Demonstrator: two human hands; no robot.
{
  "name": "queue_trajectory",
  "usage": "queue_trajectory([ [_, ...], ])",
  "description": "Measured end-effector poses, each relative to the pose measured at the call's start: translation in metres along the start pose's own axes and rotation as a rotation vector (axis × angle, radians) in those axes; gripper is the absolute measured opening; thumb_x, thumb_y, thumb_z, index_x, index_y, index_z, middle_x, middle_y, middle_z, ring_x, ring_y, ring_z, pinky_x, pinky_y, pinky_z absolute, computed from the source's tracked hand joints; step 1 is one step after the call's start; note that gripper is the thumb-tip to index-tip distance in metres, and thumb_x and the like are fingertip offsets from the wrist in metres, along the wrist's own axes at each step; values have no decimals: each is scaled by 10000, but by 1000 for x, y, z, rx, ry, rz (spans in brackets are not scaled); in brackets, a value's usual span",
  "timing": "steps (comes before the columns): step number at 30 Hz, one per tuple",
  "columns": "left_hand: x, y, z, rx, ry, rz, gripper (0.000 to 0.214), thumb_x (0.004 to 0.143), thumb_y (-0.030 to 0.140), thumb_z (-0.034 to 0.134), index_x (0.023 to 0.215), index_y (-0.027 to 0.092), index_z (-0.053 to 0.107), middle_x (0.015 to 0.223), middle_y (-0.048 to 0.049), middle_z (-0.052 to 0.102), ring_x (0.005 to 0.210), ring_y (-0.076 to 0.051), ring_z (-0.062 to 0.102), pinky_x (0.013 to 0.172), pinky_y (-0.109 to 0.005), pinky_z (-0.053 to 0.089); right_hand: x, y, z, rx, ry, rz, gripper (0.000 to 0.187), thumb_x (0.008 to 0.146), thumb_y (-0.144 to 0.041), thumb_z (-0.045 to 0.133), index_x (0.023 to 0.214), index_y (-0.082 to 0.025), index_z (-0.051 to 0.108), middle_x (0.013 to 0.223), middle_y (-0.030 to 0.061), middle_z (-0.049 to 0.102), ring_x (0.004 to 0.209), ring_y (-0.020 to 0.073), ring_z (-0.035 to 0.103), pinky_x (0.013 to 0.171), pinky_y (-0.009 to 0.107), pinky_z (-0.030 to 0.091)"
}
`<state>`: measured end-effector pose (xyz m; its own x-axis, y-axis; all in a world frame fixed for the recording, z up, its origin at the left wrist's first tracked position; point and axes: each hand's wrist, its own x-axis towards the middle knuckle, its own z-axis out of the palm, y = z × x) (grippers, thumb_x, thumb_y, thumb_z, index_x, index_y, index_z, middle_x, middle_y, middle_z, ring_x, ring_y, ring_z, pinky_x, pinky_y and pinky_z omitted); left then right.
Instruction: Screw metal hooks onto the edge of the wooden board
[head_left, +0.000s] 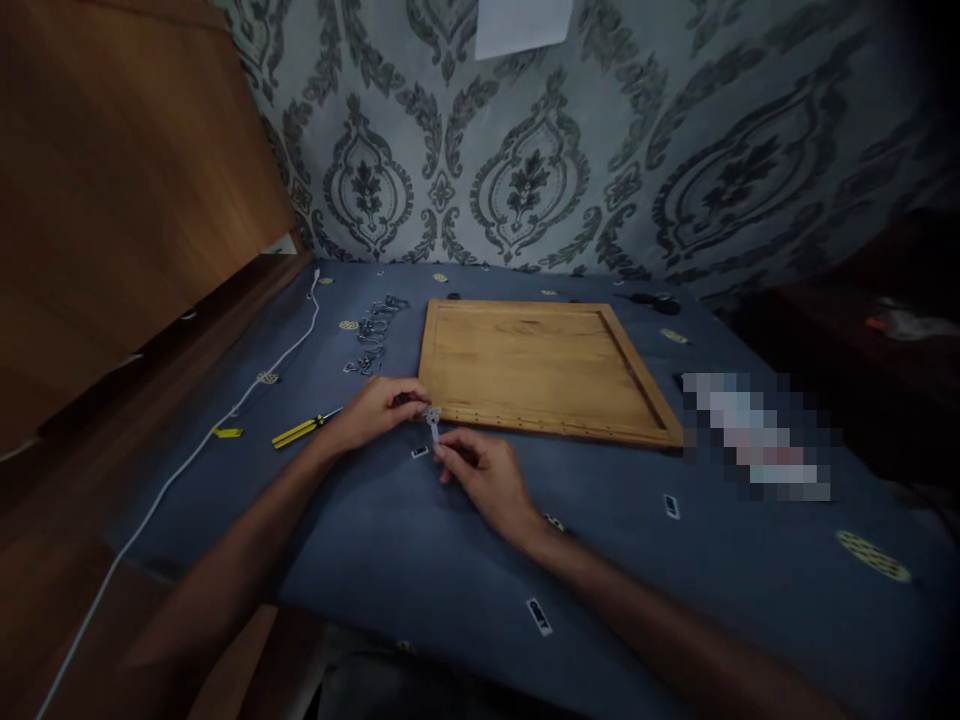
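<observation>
Two bare forearms reach in from the bottom edge over a dark blue cloth printed with yellow ovals and small white-bordered labels. The right hand pinches the lower end of a small, pale, narrow fitting with a broader, shaped head between thumb and forefinger. The left hand has its fingers bent and their tips close to the fitting's upper end; whether they grip it, I cannot tell. The fitting is between the two hands, at the near left corner of a rectangular light-brown wooden panel with a raised frame; whether it touches the wood is unclear. Small dark dots run along the panel's near rail.

Beside the left wrist lies a screwdriver with a yellow-and-black handle, and farther left a small flat yellow piece. A loose cluster of dark, thin metal hardware lies beyond the left hand, left of the panel. A long white cable runs along the cloth's left side. Right of the panel is a blurred-out elongated object; near its far right corner sits a black item, too dark to identify.
</observation>
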<state>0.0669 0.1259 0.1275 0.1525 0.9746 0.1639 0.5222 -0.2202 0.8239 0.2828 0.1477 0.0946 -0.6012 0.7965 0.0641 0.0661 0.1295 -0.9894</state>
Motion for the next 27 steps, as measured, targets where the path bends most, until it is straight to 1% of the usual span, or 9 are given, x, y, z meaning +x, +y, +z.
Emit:
queue_trajectory([
  [2,0,1,-2,61,-1,22,151,923,298,629,907,173,712,809,-4,676,729,-133,592,690,-234,435,4,2,0,26,-8,23,169,821,-372,687,773,-212,711,560,-28,652,515,138,613,590,255,478],
  [5,-2,3,-7,110,-46,45,136,905,278,666,997,193,717,935,-19,669,805,-145,603,748,-249,451,11,4,0,70,-18,53,229,818,-423,680,760,-204,708,557,-15,658,505,139,614,571,252,481],
  [9,-5,5,-10,218,-159,66,265,899,274,700,1158,216,688,1056,-38,621,916,-171,603,854,-281,494,16,2,0,114,-28,86,259,800,-450,670,746,-201,711,629,4,705,477,126,608,545,253,481],
  [11,-6,5,-9,283,-183,71,319,910,309,722,1212,223,664,1083,-41,603,983,-189,598,908,-301,499,17,0,1,124,-35,99,245,799,-438,672,750,-202,715,676,10,727,467,117,604,538,251,480],
  [13,-7,4,-6,320,-170,75,348,921,359,736,1230,224,652,1098,-46,596,1019,-199,594,922,-306,500,17,-2,1,131,-32,118,233,797,-428,673,751,-205,719,687,7,731,451,108,591,526,246,472],
  [18,-7,3,1,381,-132,109,359,956,450,710,1220,213,655,1094,-55,595,1016,-198,605,881,-295,498,18,-4,1,155,-18,182,256,773,-457,685,741,-206,724,708,16,748,398,94,539,472,243,446],
  [21,-7,4,2,386,-127,132,368,971,467,689,1226,202,665,1083,-58,603,1013,-195,616,878,-293,496,18,-7,0,174,-29,224,276,757,-478,694,729,-205,723,707,25,754,372,85,503,430,234,416],
  [27,-9,6,1,392,-124,105,410,961,486,698,1265,212,671,1134,-77,632,1044,-207,631,907,-314,519,16,-13,-3,153,-60,285,323,766,-521,673,729,-205,733,747,47,778,360,63,436,380,212,336],
])
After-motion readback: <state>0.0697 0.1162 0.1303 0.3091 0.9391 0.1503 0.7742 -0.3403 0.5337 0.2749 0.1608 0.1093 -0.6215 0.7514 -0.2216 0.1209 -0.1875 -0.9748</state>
